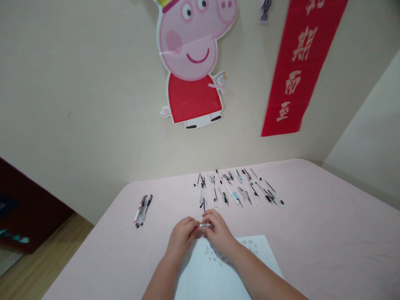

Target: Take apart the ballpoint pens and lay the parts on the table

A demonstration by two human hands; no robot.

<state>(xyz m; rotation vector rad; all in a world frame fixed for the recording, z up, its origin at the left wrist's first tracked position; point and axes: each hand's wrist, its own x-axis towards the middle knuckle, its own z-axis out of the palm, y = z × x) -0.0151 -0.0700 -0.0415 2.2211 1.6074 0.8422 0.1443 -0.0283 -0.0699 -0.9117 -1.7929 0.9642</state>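
Observation:
My left hand and my right hand meet above the top edge of a white sheet of paper. Between their fingertips is a small whitish pen part, pinched from both sides. Most of it is hidden by my fingers, so its full shape does not show. Small dark handwritten marks cover the upper right of the paper, partly under my right forearm. Just beyond my right hand lies a thin dark pen refill.
Several pens taken apart, with barrels, caps and refills, lie in two rows toward the wall. A small group of whole pens rests at the left on the pink tablecloth. A pig cutout and a red banner hang on the wall.

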